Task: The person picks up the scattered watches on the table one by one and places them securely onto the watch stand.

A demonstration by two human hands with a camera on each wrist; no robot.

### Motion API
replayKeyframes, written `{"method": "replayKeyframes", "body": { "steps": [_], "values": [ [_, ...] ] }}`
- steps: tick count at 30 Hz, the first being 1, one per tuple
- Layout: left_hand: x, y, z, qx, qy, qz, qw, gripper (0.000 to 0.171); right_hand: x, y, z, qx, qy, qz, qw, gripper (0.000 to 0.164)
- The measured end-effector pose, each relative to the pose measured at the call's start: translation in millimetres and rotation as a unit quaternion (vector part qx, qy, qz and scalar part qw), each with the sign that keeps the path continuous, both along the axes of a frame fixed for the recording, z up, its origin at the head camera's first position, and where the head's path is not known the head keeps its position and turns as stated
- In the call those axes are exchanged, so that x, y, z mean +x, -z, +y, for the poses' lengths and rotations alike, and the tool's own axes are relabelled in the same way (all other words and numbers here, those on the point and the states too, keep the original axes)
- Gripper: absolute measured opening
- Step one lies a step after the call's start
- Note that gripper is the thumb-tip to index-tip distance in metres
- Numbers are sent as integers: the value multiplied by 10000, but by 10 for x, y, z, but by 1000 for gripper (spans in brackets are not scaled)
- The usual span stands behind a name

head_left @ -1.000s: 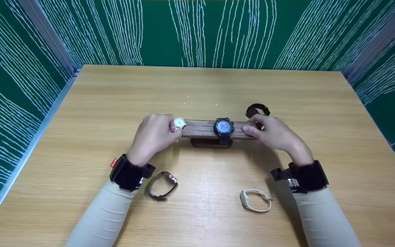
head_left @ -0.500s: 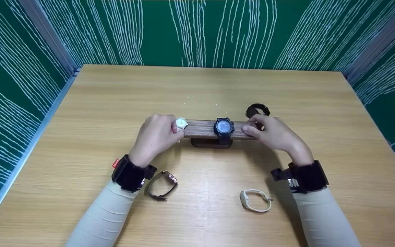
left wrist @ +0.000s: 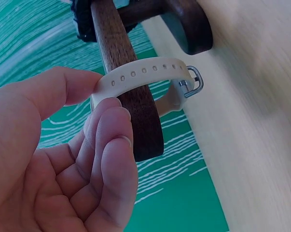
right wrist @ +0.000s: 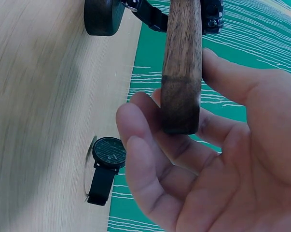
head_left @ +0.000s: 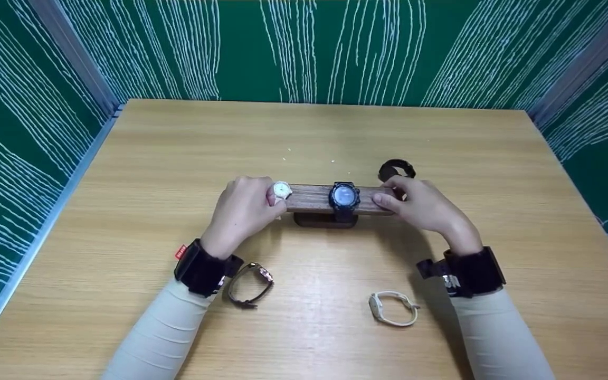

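One wht watch round wood bar, pinched by L hand fingers; R hand fingers grip bar's R end.

Looks like a small enclosed work booth, perhaps in a lab or studio; cannot tell which. Closed in by green walls with wavy white lines at the back, left and right. Framed by grey posts at both far corners. Filled largely by one wide wooden table, reaching right up to the back. Hints at a recording setup too, judging by black camera wristbands on both arms.
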State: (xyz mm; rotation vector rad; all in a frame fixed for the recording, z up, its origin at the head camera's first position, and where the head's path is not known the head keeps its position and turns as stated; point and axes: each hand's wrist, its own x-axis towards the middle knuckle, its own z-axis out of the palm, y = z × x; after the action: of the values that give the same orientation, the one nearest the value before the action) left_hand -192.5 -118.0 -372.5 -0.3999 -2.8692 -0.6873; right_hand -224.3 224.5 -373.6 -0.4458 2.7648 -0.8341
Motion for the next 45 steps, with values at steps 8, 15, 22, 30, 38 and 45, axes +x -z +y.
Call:
{"method": "replayKeyframes", "body": {
  "steps": [8,15,22,30,38,45],
  "values": [
    [4,18,15,-2,75,133,9999,22,-3,0,3,-39,18,-118,9999,50],
    [14,16,34,51,128,123,9998,22,-1,-5,4,-39,24,-128,9999,49],
    [14,21,45,107,150,98,9998,21,-2,-10,7,-36,27,-127,9999,49],
    [16,22,57,107,140,35,9998,23,3,-4,0,-39,47,-124,9999,51],
    [13,16,72,105,147,-9,9998,25,25,-6,2,-177,192,-319,9992,52],
    [9,22,79,122,142,-52,9998,24,21,-11,-12,-166,195,-389,9989,52]
  ]
}}
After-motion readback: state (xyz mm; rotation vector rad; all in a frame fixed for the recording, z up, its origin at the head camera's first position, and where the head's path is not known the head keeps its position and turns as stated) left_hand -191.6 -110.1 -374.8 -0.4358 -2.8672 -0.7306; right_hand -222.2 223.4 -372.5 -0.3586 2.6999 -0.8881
